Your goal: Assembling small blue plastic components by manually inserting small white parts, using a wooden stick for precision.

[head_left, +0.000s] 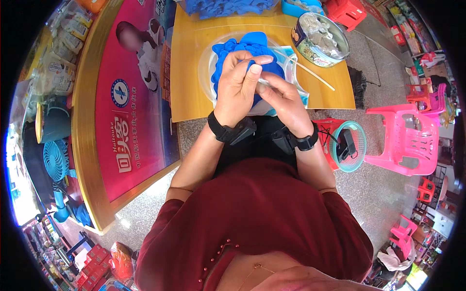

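Note:
Both my hands are raised over a heap of blue soft-looking pieces in a pale translucent bowl on a yellow wooden table. My left hand is closed, with a small blue piece pinched at the thumb and forefinger. Close beside it, my right hand is also closed, its thumb and fingers pressed together near the left thumb. Whatever the right fingers grip is too small to name. Under the bowl's right side lies a light-blue and white sheet or packet.
A round tin holding clear plastic bags stands at the table's right, near a thin pale stick. More blue pieces fill a container at the back. A red bin with a turquoise rim and a pink chair stand right.

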The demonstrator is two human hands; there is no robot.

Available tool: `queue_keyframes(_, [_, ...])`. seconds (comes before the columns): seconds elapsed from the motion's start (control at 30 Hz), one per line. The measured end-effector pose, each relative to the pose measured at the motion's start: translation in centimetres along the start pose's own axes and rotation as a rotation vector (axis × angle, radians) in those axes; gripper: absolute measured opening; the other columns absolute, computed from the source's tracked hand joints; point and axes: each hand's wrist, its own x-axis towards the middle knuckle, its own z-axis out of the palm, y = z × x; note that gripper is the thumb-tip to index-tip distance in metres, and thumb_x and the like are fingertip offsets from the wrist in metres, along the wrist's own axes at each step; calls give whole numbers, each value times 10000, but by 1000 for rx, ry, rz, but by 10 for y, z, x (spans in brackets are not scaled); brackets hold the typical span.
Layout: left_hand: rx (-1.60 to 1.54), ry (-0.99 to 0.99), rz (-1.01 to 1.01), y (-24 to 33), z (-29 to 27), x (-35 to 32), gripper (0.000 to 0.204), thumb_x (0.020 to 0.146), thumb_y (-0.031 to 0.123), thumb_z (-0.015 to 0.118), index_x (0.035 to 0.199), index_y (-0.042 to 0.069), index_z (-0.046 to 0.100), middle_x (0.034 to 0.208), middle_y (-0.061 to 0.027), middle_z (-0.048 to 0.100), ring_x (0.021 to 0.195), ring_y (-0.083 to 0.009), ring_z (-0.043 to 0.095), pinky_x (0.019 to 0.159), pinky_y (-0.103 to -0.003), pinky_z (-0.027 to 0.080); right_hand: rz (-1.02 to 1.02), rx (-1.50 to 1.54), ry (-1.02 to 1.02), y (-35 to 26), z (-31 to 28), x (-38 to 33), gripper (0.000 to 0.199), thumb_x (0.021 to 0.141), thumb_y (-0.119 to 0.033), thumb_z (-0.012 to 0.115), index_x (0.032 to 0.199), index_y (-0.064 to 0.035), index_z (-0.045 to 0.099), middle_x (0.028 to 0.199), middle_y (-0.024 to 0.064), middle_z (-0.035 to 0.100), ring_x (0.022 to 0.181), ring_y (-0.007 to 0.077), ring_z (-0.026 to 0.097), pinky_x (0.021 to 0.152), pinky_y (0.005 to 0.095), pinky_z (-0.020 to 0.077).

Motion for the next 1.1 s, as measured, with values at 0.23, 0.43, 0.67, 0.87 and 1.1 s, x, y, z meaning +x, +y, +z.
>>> queue_keyframes(0.23, [-362, 51, -308, 0, -4, 3, 233, 977, 207, 546, 1067, 33, 672, 998, -79, 613, 923, -169, 564, 832, -300, 453, 3, 57, 60, 3, -2, 2, 288, 964, -171, 583, 1209, -21, 604, 1028, 24, 622, 857, 75, 568, 728, 223, 462])
queue_keyframes(0.43, [-326, 65, -208, -9, -4, 3, 199, 972, 161, 558, 1019, -3, 662, 931, -56, 654, 851, -107, 579, 777, -258, 473, -23, -29, 111, 2, -1, 2, 253, 945, -155, 610, 1159, -24, 640, 922, 21, 602, 784, 77, 559, 640, 226, 458])
queue_keyframes(0.67, [-736, 49, -399, 7, 5, -1, 236, 989, 174, 530, 1027, -16, 666, 1004, -95, 689, 897, -123, 612, 815, -262, 490, -145, -153, 42, -5, -7, 2, 188, 926, -91, 620, 1074, 22, 645, 909, 45, 602, 797, 102, 568, 687, 242, 462])
queue_keyframes(0.87, [-673, -17, -432, 14, 13, -6, 286, 1010, 198, 476, 1007, -25, 654, 1123, -151, 662, 1047, -193, 597, 946, -327, 450, -172, -306, 106, -1, -10, 2, 144, 902, -32, 609, 1028, 28, 643, 816, 52, 646, 724, 91, 589, 645, 241, 475])
queue_keyframes(1.1, [-888, 23, -385, 10, 25, -9, 311, 1025, 262, 445, 1110, 24, 626, 1052, -109, 662, 939, -148, 616, 823, -294, 498, -173, -80, 349, -3, 3, 2, 185, 849, 6, 656, 1026, 1, 601, 846, 42, 653, 685, 37, 577, 587, 196, 451])
